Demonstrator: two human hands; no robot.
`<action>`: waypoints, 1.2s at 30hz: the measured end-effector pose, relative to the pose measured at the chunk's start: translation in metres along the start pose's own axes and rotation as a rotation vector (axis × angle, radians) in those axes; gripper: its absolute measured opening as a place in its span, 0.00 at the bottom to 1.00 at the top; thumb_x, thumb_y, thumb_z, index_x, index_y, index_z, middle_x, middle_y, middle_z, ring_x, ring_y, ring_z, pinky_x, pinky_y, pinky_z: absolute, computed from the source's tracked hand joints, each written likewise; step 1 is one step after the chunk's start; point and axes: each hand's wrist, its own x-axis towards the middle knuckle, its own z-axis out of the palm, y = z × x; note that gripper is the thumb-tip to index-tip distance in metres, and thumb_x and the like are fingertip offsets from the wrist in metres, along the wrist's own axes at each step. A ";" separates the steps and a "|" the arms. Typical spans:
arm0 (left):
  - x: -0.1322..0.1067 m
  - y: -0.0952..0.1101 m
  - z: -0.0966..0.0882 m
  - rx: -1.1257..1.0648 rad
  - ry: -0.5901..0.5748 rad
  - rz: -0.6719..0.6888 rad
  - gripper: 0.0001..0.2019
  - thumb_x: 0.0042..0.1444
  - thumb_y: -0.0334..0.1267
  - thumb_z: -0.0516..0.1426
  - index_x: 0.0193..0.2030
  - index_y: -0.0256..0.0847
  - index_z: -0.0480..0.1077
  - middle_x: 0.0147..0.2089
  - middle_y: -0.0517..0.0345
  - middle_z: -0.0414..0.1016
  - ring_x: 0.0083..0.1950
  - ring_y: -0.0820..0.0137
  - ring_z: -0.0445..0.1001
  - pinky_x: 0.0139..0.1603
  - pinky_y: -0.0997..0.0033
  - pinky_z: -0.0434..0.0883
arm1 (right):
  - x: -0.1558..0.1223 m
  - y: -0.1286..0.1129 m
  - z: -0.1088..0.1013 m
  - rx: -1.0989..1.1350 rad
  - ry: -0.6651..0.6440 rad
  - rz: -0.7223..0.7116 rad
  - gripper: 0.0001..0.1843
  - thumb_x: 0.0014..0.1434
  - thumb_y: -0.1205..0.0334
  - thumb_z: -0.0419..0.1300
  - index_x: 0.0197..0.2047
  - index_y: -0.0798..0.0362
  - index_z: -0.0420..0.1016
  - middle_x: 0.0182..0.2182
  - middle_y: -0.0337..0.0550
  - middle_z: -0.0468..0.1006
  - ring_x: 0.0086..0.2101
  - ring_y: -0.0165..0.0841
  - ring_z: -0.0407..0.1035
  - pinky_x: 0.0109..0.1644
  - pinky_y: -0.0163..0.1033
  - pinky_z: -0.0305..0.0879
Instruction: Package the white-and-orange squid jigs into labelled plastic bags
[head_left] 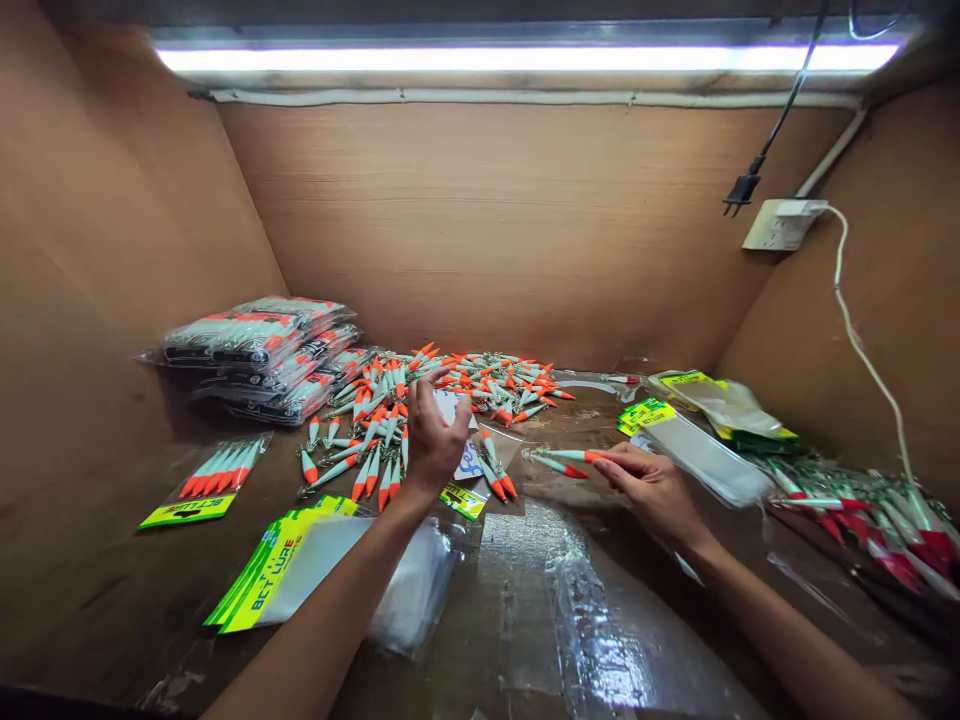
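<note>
My left hand [433,437] hovers over a clear plastic bag [466,462] with a yellow-green header, fingers curled around its open top; a few orange-tipped white lures [496,472] lie inside it. My right hand [651,483] pinches two orange-tipped lures [564,460] by their ends, pointing them left toward the bag. A large loose pile of the same lures [450,385] spreads across the bench behind both hands.
Stacked filled packs [259,350] sit at the back left, with one filled pack [214,480] lying apart. Empty header bags [300,565] lie near my left forearm, more empty bags [705,420] at the right. Red-and-green lures [877,525] crowd the right edge. A socket [780,222] hangs on the right wall.
</note>
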 end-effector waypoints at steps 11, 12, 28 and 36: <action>-0.091 0.030 0.045 -0.736 -0.650 -0.775 0.18 0.57 0.47 0.66 0.46 0.36 0.75 0.46 0.47 0.78 0.47 0.67 0.77 0.47 0.70 0.71 | -0.025 -0.038 0.019 0.073 0.247 -0.155 0.11 0.65 0.59 0.63 0.49 0.44 0.83 0.39 0.42 0.80 0.39 0.36 0.73 0.43 0.39 0.69; -0.094 0.030 0.045 -0.741 -0.643 -0.763 0.16 0.57 0.47 0.66 0.43 0.36 0.77 0.44 0.48 0.79 0.45 0.68 0.77 0.46 0.71 0.71 | -0.027 -0.039 0.021 0.061 0.235 -0.174 0.12 0.65 0.60 0.63 0.50 0.44 0.83 0.40 0.42 0.80 0.39 0.36 0.74 0.43 0.39 0.69; -0.096 0.029 0.044 -0.879 -0.601 -0.863 0.19 0.54 0.43 0.69 0.51 0.41 0.79 0.44 0.50 0.81 0.42 0.71 0.77 0.46 0.73 0.71 | -0.019 -0.027 0.015 0.056 0.345 -0.055 0.14 0.66 0.54 0.61 0.50 0.48 0.83 0.40 0.45 0.81 0.38 0.38 0.73 0.41 0.40 0.69; -0.097 0.029 0.044 -0.866 -0.649 -0.816 0.22 0.52 0.45 0.70 0.53 0.45 0.78 0.49 0.50 0.81 0.42 0.71 0.78 0.45 0.72 0.71 | 0.000 0.018 0.004 -0.191 0.136 0.075 0.20 0.65 0.46 0.58 0.45 0.50 0.86 0.34 0.46 0.83 0.35 0.40 0.73 0.41 0.43 0.68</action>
